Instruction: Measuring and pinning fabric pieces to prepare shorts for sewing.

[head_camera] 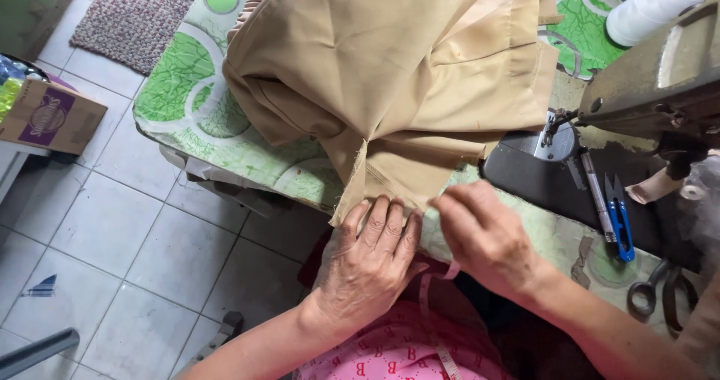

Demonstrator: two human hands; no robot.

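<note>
Tan cloth (390,72) heaped on table (180,87), folded corner hanging at near edge. Left hand (371,264) flat on that corner, fingers spread, pinning not gripping. Right hand (484,237) just beside, fingertips pinching cloth edge — looks like fold being squared. Best bet: keep palm pressure steady, draw edge taut, layers flush. Sewing machine (660,80) right, blue snips (619,219) near it, scissors (660,294) nearer.
</note>
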